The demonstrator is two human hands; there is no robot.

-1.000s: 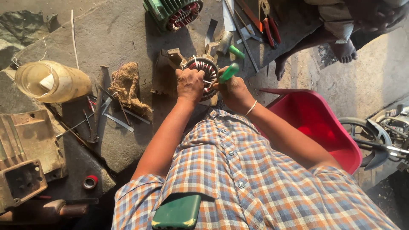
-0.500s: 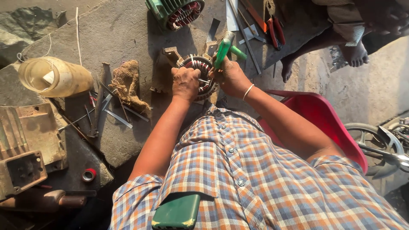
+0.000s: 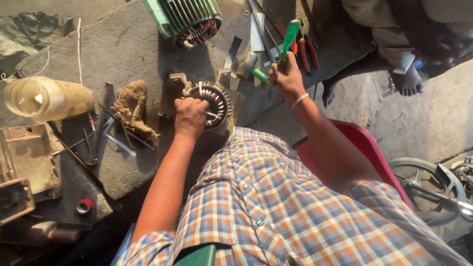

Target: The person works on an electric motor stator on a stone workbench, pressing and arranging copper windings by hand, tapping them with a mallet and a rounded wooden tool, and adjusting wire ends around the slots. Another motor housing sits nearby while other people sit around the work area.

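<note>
— Copper windings and steel laminations are seen in the round stator (image 3: pixel 209 104) at the upper middle of the frame, set on the grey stone slab (image 3: pixel 123 44). Which step is judged to be in hand?

— Work on the windings, it would seem. The stator is steadied by the left hand (image 3: pixel 189 117), whose fingers are curled and pressed onto its rim and coil. A green-handled tool (image 3: pixel 288 39) is held raised, well above the stator, by the right hand (image 3: pixel 286 79), fingers wrapped tight around the handle. What the tool's tip is cannot be told.

— And what would the next move call for?

— A careful lowering of the tool toward the slots — thin wire is easily nicked, so a firm hold by the left hand would be needed.

— Other materials?

— A ribbed green motor housing (image 3: pixel 185 19) at the top, a coarse brown rag (image 3: pixel 130 108) left of the stator, a cloudy plastic jar (image 3: pixel 47 98) at the far left, a small hammer (image 3: pixel 251 66) near the right hand — and red-handled pliers (image 3: pixel 310 51) just beyond.
</note>
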